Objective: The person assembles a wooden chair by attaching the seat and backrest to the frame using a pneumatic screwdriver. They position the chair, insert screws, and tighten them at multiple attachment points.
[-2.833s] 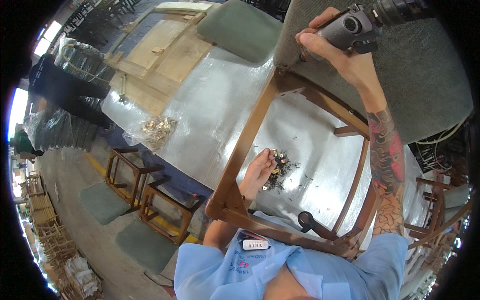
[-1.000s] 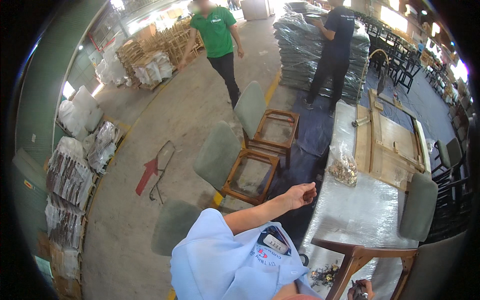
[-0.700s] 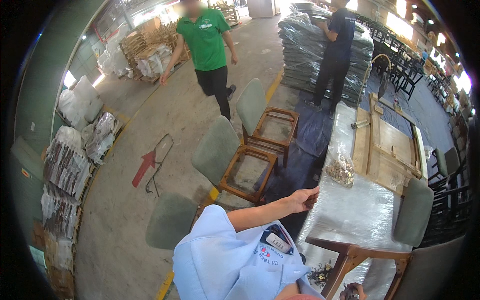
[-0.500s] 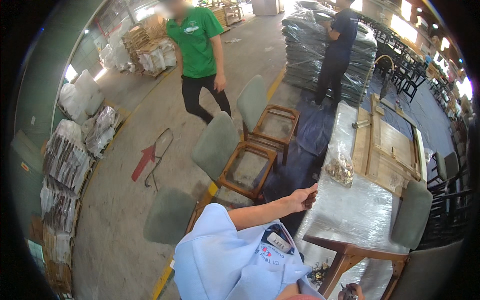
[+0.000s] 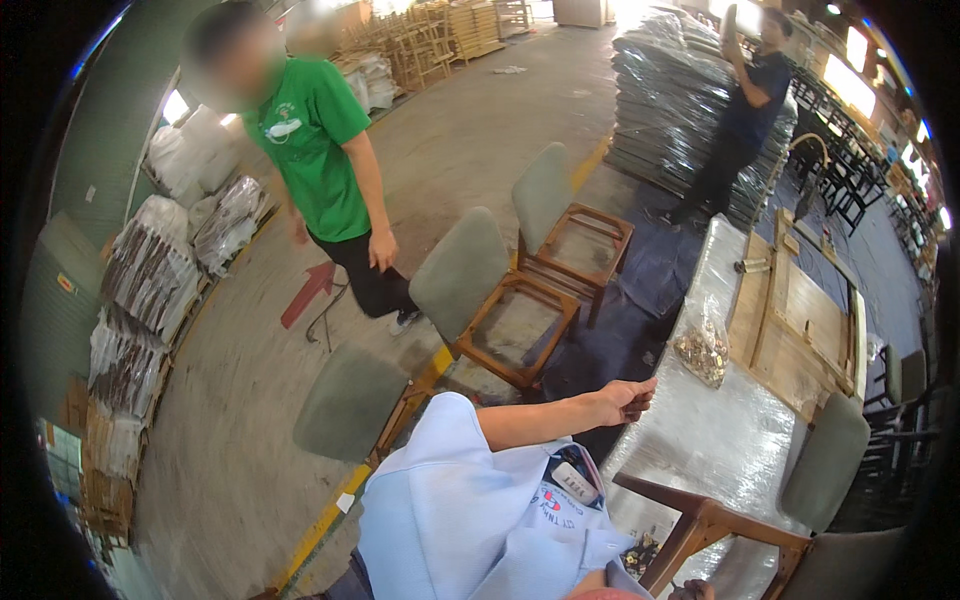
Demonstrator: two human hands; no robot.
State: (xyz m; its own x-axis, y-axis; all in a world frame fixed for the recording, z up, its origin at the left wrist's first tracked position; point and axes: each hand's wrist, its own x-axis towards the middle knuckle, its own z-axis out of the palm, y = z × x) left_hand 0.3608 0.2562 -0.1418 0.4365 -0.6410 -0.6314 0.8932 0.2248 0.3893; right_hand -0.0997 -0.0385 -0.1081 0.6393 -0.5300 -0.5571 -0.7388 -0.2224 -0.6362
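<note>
My left hand point(image 5: 628, 401) is held out over the near edge of the plastic-wrapped table point(image 5: 690, 425), fingers curled and pressed together. Whatever it pinches, if anything, is too small to make out. Just beyond it lies a clear bag of brass-coloured hardware point(image 5: 703, 352). At the lower edge, my right hand point(image 5: 692, 591) is mostly cut off, beside the brown wooden frame of a chair point(image 5: 705, 522) lying on the table; its fingers are hidden. A small pile of loose hardware point(image 5: 642, 556) sits between my shirt and that chair frame.
Chairs without seats, including a wooden seat frame point(image 5: 515, 330), stand left of the table. A plywood board with wooden battens point(image 5: 795, 320) covers the table's far part. A person in green point(image 5: 315, 150) walks at the left; another in dark clothes point(image 5: 745, 125) stands by wrapped stacks point(image 5: 660, 95).
The view has shifted, so chairs and table appear further right. The person in green has come nearer on the left. The person in dark clothes has raised an object. My left hand stays curled.
</note>
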